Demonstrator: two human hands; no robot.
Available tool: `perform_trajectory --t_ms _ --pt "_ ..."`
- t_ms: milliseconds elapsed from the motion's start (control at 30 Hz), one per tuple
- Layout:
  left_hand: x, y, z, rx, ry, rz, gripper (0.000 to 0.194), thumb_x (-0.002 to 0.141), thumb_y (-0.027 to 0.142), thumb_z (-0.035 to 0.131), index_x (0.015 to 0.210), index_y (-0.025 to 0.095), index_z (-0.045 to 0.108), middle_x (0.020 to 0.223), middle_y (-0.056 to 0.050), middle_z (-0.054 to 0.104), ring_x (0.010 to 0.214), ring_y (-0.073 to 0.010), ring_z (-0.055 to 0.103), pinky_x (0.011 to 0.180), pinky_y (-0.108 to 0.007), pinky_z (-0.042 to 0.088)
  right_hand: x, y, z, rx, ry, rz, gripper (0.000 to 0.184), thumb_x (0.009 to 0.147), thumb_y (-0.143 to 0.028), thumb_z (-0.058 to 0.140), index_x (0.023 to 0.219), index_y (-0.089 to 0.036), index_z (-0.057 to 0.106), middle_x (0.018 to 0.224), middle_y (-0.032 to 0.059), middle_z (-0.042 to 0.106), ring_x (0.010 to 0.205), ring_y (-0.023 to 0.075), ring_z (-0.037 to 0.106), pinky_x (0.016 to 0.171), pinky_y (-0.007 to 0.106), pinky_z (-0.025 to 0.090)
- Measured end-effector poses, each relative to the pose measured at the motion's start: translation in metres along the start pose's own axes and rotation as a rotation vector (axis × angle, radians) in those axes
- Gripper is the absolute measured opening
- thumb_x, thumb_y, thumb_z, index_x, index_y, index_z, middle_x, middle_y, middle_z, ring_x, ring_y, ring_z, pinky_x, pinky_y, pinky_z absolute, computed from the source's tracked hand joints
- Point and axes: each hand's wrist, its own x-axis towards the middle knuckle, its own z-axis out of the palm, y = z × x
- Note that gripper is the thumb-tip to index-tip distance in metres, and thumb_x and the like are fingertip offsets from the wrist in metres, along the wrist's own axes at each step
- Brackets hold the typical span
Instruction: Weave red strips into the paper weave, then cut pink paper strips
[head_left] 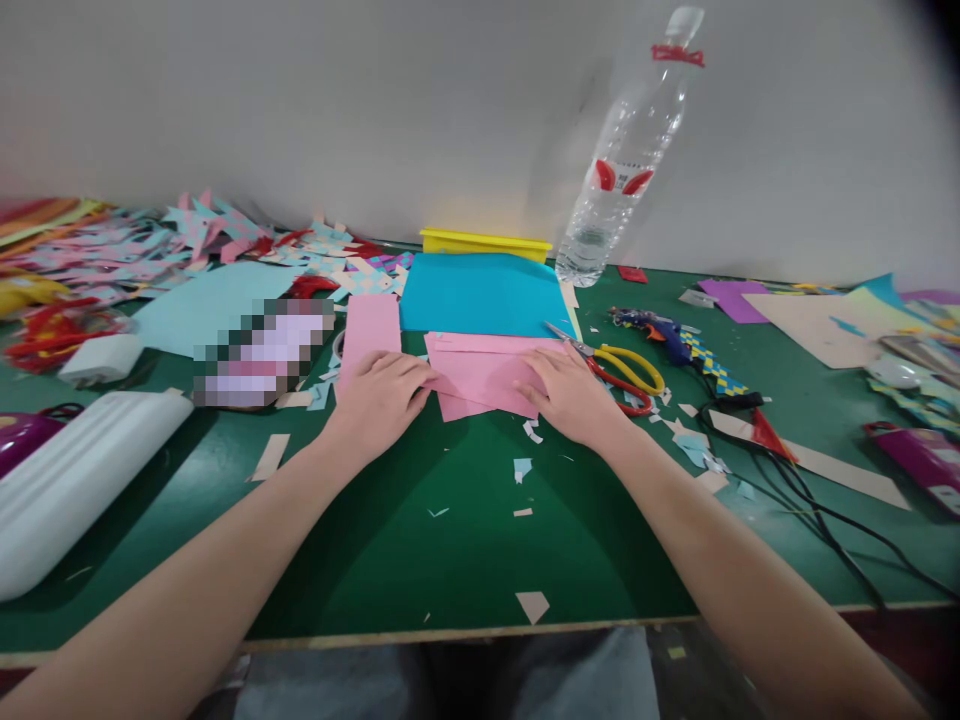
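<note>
A pink sheet of paper [480, 372] lies on the green table in front of me, with a narrow folded strip along its far edge. My left hand [384, 398] is closed at its left edge, fingers and thumb bent together. At the right edge, my right hand [568, 392] grips the same sheet, fingertips on top. Another pink strip [373, 325] lies partly beneath my left hand. Just beyond the sheet is a blue sheet [480, 292]. Scissors [634, 372] with yellow and red handles sit beside my right hand, partly hidden by it.
A clear water bottle [622, 170] stands at the back against the grey wall. A phone with a blurred screen [262, 355] and a long white object [86, 485] are on the left. Black cables [806, 500] run across the right side. Paper scraps [523, 468] dot the table.
</note>
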Motion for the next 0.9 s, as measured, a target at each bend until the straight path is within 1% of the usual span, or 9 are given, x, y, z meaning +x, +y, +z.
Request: perform_trajectory --t_ms 100,167,267,433,533,633,700,767,900 --pt "0.0002 -0.0009 0.0001 -0.002 0.021 -0.001 0.022 0.093 0.023 0.043 0.102 0.023 0.064 0.103 -0.005 0.067 0.097 -0.0232 0.058 0.093 -0.043 0.036 -0.0018 -0.0047 -0.0039 0.031 0.04 -0.05 0.046 0.091 -0.049 0.042 0.12 -0.017 0.056 0.123 0.0108 0.061 0.119 0.0277 0.051 0.11 0.052 0.024" --pt "0.0002 -0.0012 -0.0001 -0.006 0.028 -0.007 0.022 0.093 0.025 0.044 0.1 0.023 0.064 0.101 -0.005 0.067 0.095 -0.0234 0.058 0.092 -0.043 0.036 -0.0032 -0.0079 -0.0062 0.042 0.052 -0.085 0.042 0.087 -0.052 0.049 0.111 -0.02 0.061 0.116 0.0081 0.065 0.114 0.0273 0.054 0.108 0.052 0.026" --pt "0.0003 -0.0015 -0.0006 -0.019 0.041 -0.016 0.022 0.093 0.027 0.044 0.102 0.021 0.064 0.102 -0.007 0.067 0.095 -0.0239 0.059 0.091 -0.042 0.037 -0.0043 -0.0099 -0.007 0.038 0.046 -0.115 0.036 0.084 -0.051 0.053 0.101 -0.021 0.063 0.111 0.0068 0.066 0.111 0.0262 0.055 0.108 0.049 0.027" --pt "0.0 -0.0023 -0.0011 -0.023 0.065 -0.017 0.022 0.093 0.027 0.044 0.102 0.022 0.063 0.102 -0.006 0.066 0.092 -0.022 0.06 0.092 -0.042 0.036 -0.0031 -0.007 -0.0051 0.026 0.028 -0.109 0.028 0.086 -0.041 0.054 0.105 -0.021 0.062 0.11 0.0066 0.067 0.111 0.0249 0.055 0.106 0.047 0.03" --pt "-0.0004 -0.0026 -0.0016 -0.016 0.076 -0.012 0.019 0.093 0.025 0.046 0.1 0.022 0.063 0.1 -0.005 0.066 0.089 -0.0212 0.06 0.092 -0.041 0.035 -0.0023 -0.0056 -0.0042 0.038 0.049 -0.098 0.023 0.086 -0.038 0.055 0.101 -0.021 0.062 0.107 0.0055 0.067 0.108 0.0237 0.056 0.106 0.045 0.03" --pt "-0.0004 -0.0023 -0.0022 -0.033 0.091 -0.013 0.019 0.092 0.02 0.046 0.1 0.022 0.063 0.098 -0.004 0.066 0.088 -0.0206 0.059 0.093 -0.041 0.035 -0.0015 -0.0051 -0.0039 0.082 0.069 -0.079 0.016 0.087 -0.034 0.055 0.092 -0.022 0.063 0.099 0.0044 0.069 0.1 0.0225 0.059 0.097 0.042 0.038" --pt "-0.0001 -0.0015 -0.0029 -0.058 0.111 -0.018 0.02 0.093 0.019 0.045 0.102 0.021 0.062 0.099 -0.004 0.064 0.089 -0.0205 0.059 0.092 -0.04 0.037 -0.001 -0.0047 -0.0042 0.122 0.074 -0.061 0.014 0.088 -0.032 0.054 0.087 -0.022 0.064 0.092 0.0033 0.07 0.093 0.0215 0.06 0.089 0.04 0.042" --pt "0.0005 -0.0002 -0.0041 -0.078 0.151 -0.038 0.022 0.093 0.019 0.044 0.108 0.022 0.061 0.101 -0.006 0.061 0.093 -0.0209 0.059 0.092 -0.04 0.039 -0.0005 -0.0037 -0.0046 0.156 0.081 -0.03 0.015 0.089 -0.03 0.052 0.085 -0.023 0.064 0.086 0.0022 0.07 0.086 0.0203 0.061 0.084 0.038 0.043" --pt "0.0011 0.0026 -0.0073 -0.101 0.229 -0.121 0.025 0.094 0.022 0.043 0.116 0.025 0.056 0.107 -0.007 0.057 0.103 -0.0227 0.056 0.091 -0.039 0.041 0.0001 -0.0003 -0.005 0.175 0.106 0.036 0.018 0.091 -0.028 0.047 0.084 -0.021 0.062 0.081 0.0025 0.07 0.076 0.0193 0.062 0.077 0.035 0.042"
